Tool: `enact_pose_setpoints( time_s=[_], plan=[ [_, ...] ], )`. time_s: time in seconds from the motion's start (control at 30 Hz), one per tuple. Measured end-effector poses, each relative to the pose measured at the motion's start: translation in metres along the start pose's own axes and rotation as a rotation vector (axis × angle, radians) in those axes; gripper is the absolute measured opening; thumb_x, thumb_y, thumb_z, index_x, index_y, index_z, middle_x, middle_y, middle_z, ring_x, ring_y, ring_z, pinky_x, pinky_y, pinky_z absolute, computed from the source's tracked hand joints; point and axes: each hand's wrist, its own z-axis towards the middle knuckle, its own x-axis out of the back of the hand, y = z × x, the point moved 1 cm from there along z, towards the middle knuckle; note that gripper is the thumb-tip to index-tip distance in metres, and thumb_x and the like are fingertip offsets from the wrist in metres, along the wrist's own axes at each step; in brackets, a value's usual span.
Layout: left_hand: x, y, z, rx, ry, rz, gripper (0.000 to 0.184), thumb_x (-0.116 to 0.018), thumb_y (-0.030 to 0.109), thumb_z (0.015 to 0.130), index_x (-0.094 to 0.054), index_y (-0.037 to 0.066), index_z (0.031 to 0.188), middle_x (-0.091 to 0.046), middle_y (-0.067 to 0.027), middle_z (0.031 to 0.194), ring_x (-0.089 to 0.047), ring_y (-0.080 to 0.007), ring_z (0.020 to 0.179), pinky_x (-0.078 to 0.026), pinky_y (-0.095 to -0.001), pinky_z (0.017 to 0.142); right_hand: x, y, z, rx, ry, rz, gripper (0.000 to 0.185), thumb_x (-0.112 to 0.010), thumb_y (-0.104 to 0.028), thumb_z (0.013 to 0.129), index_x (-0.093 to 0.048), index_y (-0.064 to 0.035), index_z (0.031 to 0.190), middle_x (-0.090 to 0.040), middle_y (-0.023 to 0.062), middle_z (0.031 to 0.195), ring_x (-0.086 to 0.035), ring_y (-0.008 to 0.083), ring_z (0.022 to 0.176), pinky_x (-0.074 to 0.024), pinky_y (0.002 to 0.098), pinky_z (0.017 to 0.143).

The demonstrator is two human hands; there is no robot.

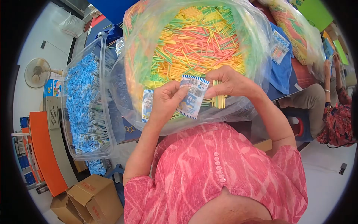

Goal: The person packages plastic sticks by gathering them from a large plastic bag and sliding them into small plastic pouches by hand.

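A small blue-and-white printed packet (pixel 192 98) is pinched between thumb and finger of my left hand (pixel 167 98). My right hand (pixel 228 83) has its thumb and finger at the packet's upper right edge, with a bundle of yellow and green sticks (pixel 219 100) under its fingers. Another such packet (pixel 147 104) shows beside my left hand, partly hidden by it. Behind both hands a large clear plastic bag (pixel 257 52) lies open, full of loose pink, yellow and green sticks (pixel 197 44).
To the left stands a clear bin (pixel 112 127) heaped with blue packets (pixel 87 108). Cardboard boxes (pixel 96 198) are on the floor. A blue towel (pixel 281 74) bearing a packet (pixel 279 48) lies at the right. Another person (pixel 335 119) sits at the far right.
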Motion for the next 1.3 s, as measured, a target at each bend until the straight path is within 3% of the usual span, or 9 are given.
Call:
enact_pose_setpoints(
  time_s=[0.23, 0.37, 0.53, 0.6, 0.73, 0.8, 0.9, 1.13, 1.3],
  plan=[
    [-0.002, 0.007, -0.001, 0.006, 0.002, -0.08, 0.014, -0.059, 0.013, 0.093, -0.065, 0.0, 0.091, -0.064, 0.0009, 0.081, -0.055, -0.0015, 0.071, -0.045, -0.0191, 0.062, -0.017, -0.004, 0.003, -0.07, 0.151, 0.136, 0.024, -0.071, -0.021, 0.082, -0.061, -0.0005, 0.076, -0.053, -0.0027, 0.067, -0.046, 0.0018, 0.068, -0.0389, 0.0228, 0.058],
    [-0.006, -0.004, 0.001, 0.061, 0.022, -0.086, 0.018, -0.057, 0.015, 0.094, -0.066, 0.0, 0.095, -0.066, -0.0007, 0.086, -0.057, -0.0024, 0.076, -0.047, -0.0198, 0.065, -0.028, -0.001, 0.001, -0.02, 0.307, -0.036, 0.024, -0.069, -0.022, 0.083, -0.063, -0.0001, 0.078, -0.048, 0.0015, 0.062, -0.044, 0.0046, 0.063, -0.0379, 0.0261, 0.054],
    [0.004, -0.008, 0.001, -0.054, 0.112, -0.141, 0.01, -0.064, 0.006, 0.088, -0.067, -0.001, 0.094, -0.067, -0.0014, 0.085, -0.06, -0.0042, 0.076, -0.048, -0.0202, 0.066, -0.034, 0.029, -0.013, -0.021, 0.388, -0.194, 0.021, -0.07, -0.021, 0.082, -0.062, -0.0039, 0.072, -0.052, 0.0031, 0.057, -0.049, 0.0083, 0.053, -0.0371, 0.0274, 0.049],
    [0.008, -0.006, 0.001, -0.056, 0.099, -0.147, 0.01, -0.065, 0.003, 0.086, -0.068, -0.001, 0.094, -0.068, -0.0021, 0.085, -0.06, -0.0048, 0.076, -0.049, -0.0204, 0.067, -0.044, 0.048, -0.019, 0.217, 0.353, -0.895, 0.023, -0.071, -0.02, 0.08, -0.06, -0.0038, 0.069, -0.055, 0.0061, 0.057, -0.05, 0.0113, 0.051, -0.0373, 0.0283, 0.048],
    [0.006, 0.002, 0.002, -0.024, -0.01, -0.169, 0.013, -0.066, 0.0, 0.084, -0.069, -0.002, 0.096, -0.069, -0.0042, 0.088, -0.061, -0.0068, 0.078, -0.05, -0.0214, 0.07, -0.029, 0.02, -0.017, 0.16, 0.383, -0.743, 0.025, -0.07, -0.019, 0.081, -0.058, -0.0028, 0.067, -0.053, 0.0027, 0.057, -0.049, 0.0082, 0.053, -0.0367, 0.0265, 0.048],
    [0.003, 0.006, 0.001, 0.018, -0.025, -0.155, 0.014, -0.067, 0.0, 0.083, -0.069, -0.002, 0.097, -0.069, -0.0046, 0.089, -0.061, -0.0074, 0.079, -0.05, -0.0217, 0.071, -0.009, -0.013, -0.008, 0.034, 0.541, -0.214, 0.025, -0.069, -0.019, 0.083, -0.057, -0.0034, 0.066, -0.051, -0.0026, 0.058, -0.047, 0.0035, 0.057, -0.0348, 0.0239, 0.049],
    [-0.002, 0.004, 0.002, 0.029, -0.066, -0.125, 0.014, -0.067, 0.001, 0.083, -0.07, -0.002, 0.096, -0.069, -0.0059, 0.091, -0.062, -0.0093, 0.082, -0.05, -0.023, 0.073, -0.001, -0.044, 0.005, 0.045, 0.464, -0.038, 0.026, -0.067, -0.018, 0.084, -0.056, -0.0045, 0.065, -0.049, -0.0066, 0.059, -0.044, 0.0004, 0.061, -0.0333, 0.0222, 0.051],
    [-0.004, 0.008, 0.001, -0.013, -0.197, 0.032, 0.01, -0.067, 0.001, 0.083, -0.071, -0.001, 0.092, -0.069, -0.0059, 0.089, -0.062, -0.01, 0.08, -0.049, -0.0231, 0.071, -0.002, -0.035, 0.021, -0.011, 0.323, -0.103, 0.026, -0.067, -0.02, 0.084, -0.057, -0.0045, 0.066, -0.05, -0.0065, 0.059, -0.043, 0.0008, 0.06, -0.0332, 0.0223, 0.05],
    [-0.005, 0.001, 0.001, 0.059, -0.21, 0.044, 0.009, -0.068, 0.003, 0.083, -0.072, -0.001, 0.09, -0.068, -0.0043, 0.085, -0.06, -0.0087, 0.076, -0.048, -0.0225, 0.068, -0.006, -0.041, 0.023, 0.22, 0.37, -0.502, 0.026, -0.068, -0.021, 0.082, -0.057, -0.0017, 0.069, -0.045, 0.0023, 0.055, -0.042, 0.0047, 0.055, -0.033, 0.026, 0.047]
  ],
)
